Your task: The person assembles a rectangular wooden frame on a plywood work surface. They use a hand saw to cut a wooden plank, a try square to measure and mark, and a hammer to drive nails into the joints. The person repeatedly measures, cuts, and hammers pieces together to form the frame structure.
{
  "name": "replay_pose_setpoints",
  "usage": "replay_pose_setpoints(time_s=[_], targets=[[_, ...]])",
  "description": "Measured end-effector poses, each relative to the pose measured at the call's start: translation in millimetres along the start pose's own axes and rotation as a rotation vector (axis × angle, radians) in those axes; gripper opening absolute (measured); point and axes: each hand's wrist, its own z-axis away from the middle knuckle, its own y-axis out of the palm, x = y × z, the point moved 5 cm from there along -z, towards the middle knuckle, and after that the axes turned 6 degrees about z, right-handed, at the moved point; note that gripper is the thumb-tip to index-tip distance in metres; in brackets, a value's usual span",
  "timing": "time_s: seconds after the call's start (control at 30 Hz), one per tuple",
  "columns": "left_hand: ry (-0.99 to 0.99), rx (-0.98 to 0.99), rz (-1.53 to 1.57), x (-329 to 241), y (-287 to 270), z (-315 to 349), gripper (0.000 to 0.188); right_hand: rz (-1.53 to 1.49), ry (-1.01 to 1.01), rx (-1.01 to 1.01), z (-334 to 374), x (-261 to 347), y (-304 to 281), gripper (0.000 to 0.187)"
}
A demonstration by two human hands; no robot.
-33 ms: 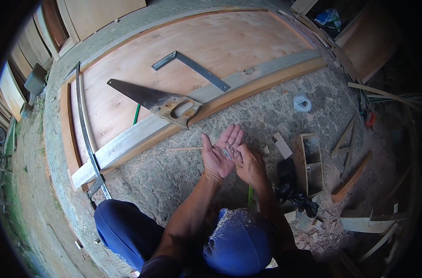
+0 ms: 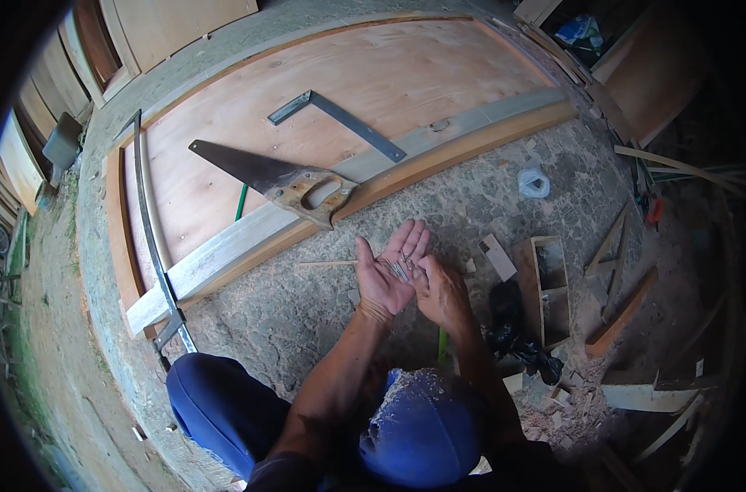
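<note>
My left hand is turned palm up, its fingers stretched out. Several small metal nails rest loose in that palm. Close against its edge, my right hand has its fingers curled together at the nails; whatever they pinch is too small to make out. Ahead of both hands lies a handsaw with a wooden handle, across the pale rail of a framed plywood panel. Farther over, a metal try square lies on the panel. A bow saw leans over the panel's left end.
A divided wooden box stands to the right beside a black plastic bag. A clear plastic bag lies on the rough concrete. Wood offcuts and shavings are scattered at the right. My knee is near the bow saw.
</note>
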Motion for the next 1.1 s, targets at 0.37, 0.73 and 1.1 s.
replay_pose_setpoints(time_s=[0.37, 0.73, 1.1], targets=[[-0.034, -0.006, -0.022, 0, 3, 3, 0.098, -1.757, 0.244, 0.147, 11, -34, 5, 0.015], [-0.021, -0.002, -0.042, -10, -1, 7, 0.096, -1.019, 0.682, -0.396, 23, -193, -70, 0.025], [-0.042, -0.012, -0.017, -20, -54, 2, 0.073, 0.805, 0.593, -0.125, 31, -329, -125, 0.029]])
